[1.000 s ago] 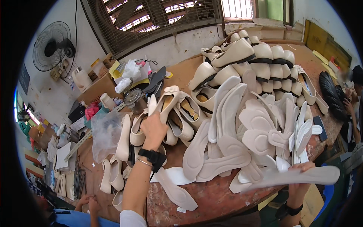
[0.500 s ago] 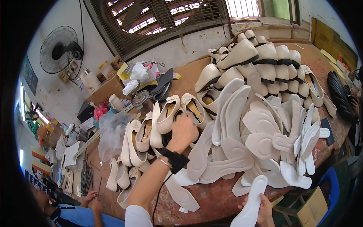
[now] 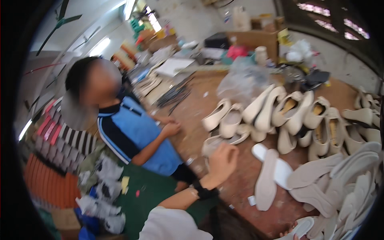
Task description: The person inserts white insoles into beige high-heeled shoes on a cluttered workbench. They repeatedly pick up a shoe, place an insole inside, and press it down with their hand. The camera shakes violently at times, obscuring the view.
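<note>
My left hand (image 3: 223, 163) is raised over the near left part of the table, its fingers curled together. Whatever it may hold is hidden by the fingers and the blur. Just behind it lies a cream shoe (image 3: 209, 146), partly covered by the hand. At the lower edge my right hand (image 3: 286, 235), mostly cut off, grips a pale shoe insole (image 3: 303, 228). Several cream flat shoes with bows (image 3: 289, 108) stand in a cluster across the table. A beige insole (image 3: 266, 182) lies partly over a white insole (image 3: 283, 173) in front of them.
A heap of insoles (image 3: 352, 192) covers the right side. To the left a person in a blue shirt (image 3: 138, 128) stands at the table edge (image 3: 228, 206). A clear plastic bag (image 3: 245, 80), dark thin rods (image 3: 176, 94) and boxes (image 3: 256, 44) lie farther back.
My view has swung left, bringing the person in blue fully into sight. My left hand has left the middle of the shoe cluster for its near left end. My right hand still holds an insole.
</note>
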Available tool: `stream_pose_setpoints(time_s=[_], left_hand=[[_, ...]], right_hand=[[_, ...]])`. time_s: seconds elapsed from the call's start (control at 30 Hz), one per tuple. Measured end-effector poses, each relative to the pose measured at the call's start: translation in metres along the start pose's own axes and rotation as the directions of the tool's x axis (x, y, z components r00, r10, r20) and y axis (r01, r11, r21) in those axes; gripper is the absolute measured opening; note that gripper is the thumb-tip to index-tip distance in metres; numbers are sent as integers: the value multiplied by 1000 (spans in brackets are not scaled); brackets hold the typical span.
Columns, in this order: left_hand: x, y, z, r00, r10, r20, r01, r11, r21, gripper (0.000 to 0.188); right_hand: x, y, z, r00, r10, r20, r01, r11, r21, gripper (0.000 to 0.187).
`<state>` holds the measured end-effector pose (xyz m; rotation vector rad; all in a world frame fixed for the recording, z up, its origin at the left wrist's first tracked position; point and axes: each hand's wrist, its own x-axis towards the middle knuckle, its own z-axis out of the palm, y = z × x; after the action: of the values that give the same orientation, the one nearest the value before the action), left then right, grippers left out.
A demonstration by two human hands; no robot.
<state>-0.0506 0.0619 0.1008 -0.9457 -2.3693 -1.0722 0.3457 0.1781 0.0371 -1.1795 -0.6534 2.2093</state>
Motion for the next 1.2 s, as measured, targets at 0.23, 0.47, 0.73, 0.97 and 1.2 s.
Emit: stream_pose_setpoints(time_s=[0.23, 0.47, 0.73, 0.97, 1.2], left_hand=[[-143, -177, -142, 839, -467, 279, 37, 560, 828, 33], [-94, -308, -145, 752, -390, 532, -249, 578, 777, 78], [-74, -327, -146, 719, -560, 413, -164, 441, 883, 62], [-144, -339, -201, 559, -811, 172, 141, 297, 944, 47], [-222, -329, -253, 295, -951, -96, 458, 53, 887, 36]], right_hand=[[23, -14, 8, 969, 135, -209, -187, 949, -253, 41], [53, 9, 19, 997, -54, 49, 66, 957, -284, 55], [39, 17, 37, 1000, -24, 5, 24, 969, -247, 38], [46, 6, 33, 971, 89, -222, -146, 956, -254, 38], [31, -7, 113, 900, -59, -432, -215, 801, -558, 33]])
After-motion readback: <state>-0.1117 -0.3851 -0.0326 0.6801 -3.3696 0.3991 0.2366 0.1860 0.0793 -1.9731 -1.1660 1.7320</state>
